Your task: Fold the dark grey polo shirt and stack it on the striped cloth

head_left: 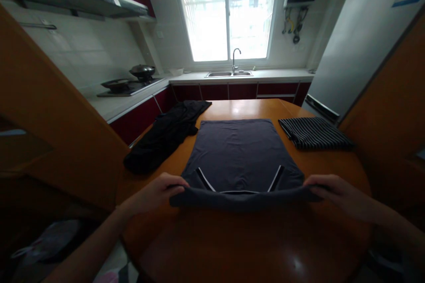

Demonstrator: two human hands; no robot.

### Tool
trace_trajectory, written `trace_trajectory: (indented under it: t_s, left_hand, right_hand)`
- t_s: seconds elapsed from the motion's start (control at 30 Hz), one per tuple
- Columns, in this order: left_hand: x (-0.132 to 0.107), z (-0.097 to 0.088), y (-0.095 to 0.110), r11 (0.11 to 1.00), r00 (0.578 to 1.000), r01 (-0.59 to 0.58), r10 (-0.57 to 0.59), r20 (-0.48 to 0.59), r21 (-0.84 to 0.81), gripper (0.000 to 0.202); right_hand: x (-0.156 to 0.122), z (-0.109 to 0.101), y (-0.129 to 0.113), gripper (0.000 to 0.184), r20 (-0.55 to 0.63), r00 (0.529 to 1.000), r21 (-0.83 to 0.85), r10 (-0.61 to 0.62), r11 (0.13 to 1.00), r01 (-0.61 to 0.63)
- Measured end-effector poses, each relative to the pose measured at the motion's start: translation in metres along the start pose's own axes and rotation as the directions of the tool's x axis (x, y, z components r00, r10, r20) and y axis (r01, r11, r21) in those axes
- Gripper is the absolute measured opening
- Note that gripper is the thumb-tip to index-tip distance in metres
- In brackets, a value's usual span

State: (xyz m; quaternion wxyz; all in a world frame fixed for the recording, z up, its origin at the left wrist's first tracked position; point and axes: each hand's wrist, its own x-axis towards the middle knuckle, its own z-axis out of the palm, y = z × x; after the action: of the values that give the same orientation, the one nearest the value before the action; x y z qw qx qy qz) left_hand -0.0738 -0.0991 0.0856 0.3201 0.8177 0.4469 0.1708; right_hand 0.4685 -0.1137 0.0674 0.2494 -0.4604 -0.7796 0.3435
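A dark grey-blue garment (242, 150), likely a shirt, lies spread on the wooden table, its near edge lifted and folded over. Thin white-and-black trim shows near that edge, in two slanted strips and a line between them. My left hand (162, 191) pinches the near left corner between thumb and fingers. At the near right corner, my right hand (335, 194) grips the same cloth in the same way. Between the hands the edge is held fairly straight, a little above the tabletop.
On the round wooden table (245, 243), a crumpled black garment (166, 137) lies left and a folded black-and-white striped cloth (315, 133) right. Beyond are a sink (219, 74) under a window, a stove with pans (142, 70) at left, and a fridge (355, 40) at right.
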Motion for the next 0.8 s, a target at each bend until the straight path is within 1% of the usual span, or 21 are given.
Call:
trace_trajectory:
  t_s: [0.1, 0.2, 0.27, 0.33, 0.4, 0.47, 0.57, 0.67, 0.8]
  left_hand:
    - [0.026, -0.012, -0.004, 0.998, 0.998, 0.038, -0.04, -0.043, -0.051, 0.034]
    - [0.055, -0.019, -0.015, 0.986, 0.991, 0.091, -0.103, -0.082, -0.137, 0.04]
    - [0.076, -0.019, -0.027, 0.965, 0.98, 0.133, -0.161, -0.112, -0.226, 0.044]
    - [0.096, -0.015, -0.042, 0.927, 0.964, 0.175, -0.23, -0.135, -0.331, 0.048]
    - [0.113, -0.008, -0.06, 0.894, 0.942, 0.213, -0.295, -0.161, -0.394, 0.051]
    - [0.124, -0.002, -0.076, 0.89, 0.919, 0.243, -0.339, -0.203, -0.385, 0.053]
    - [0.129, 0.002, -0.095, 0.906, 0.898, 0.264, -0.356, -0.258, -0.33, 0.053]
    - [0.131, 0.0, -0.102, 0.916, 0.896, 0.254, -0.344, -0.282, -0.312, 0.051]
    - [0.139, -0.006, -0.102, 0.921, 0.887, 0.229, -0.331, -0.323, -0.316, 0.047]
  right_hand:
    - [0.029, -0.014, 0.002, 0.038, 0.046, 0.998, 0.103, 0.053, 0.993, -0.058]
    - [0.064, -0.023, 0.013, 0.038, 0.029, 0.995, 0.209, 0.095, 0.973, -0.099]
    - [0.089, -0.022, 0.025, 0.036, 0.007, 0.984, 0.311, 0.179, 0.935, -0.172]
    - [0.113, -0.017, 0.038, 0.032, 0.009, 0.948, 0.418, 0.319, 0.86, -0.293]
    - [0.132, -0.009, 0.049, 0.026, 0.024, 0.895, 0.476, 0.446, 0.782, -0.402]
    - [0.147, -0.002, 0.059, 0.02, 0.019, 0.853, 0.47, 0.522, 0.748, -0.468]
    - [0.159, 0.004, 0.068, 0.016, -0.028, 0.82, 0.438, 0.572, 0.744, -0.505]
    - [0.165, 0.005, 0.074, 0.014, -0.105, 0.814, 0.395, 0.571, 0.775, -0.493]
    - [0.173, 0.005, 0.079, 0.015, -0.244, 0.824, 0.262, 0.511, 0.853, -0.451]
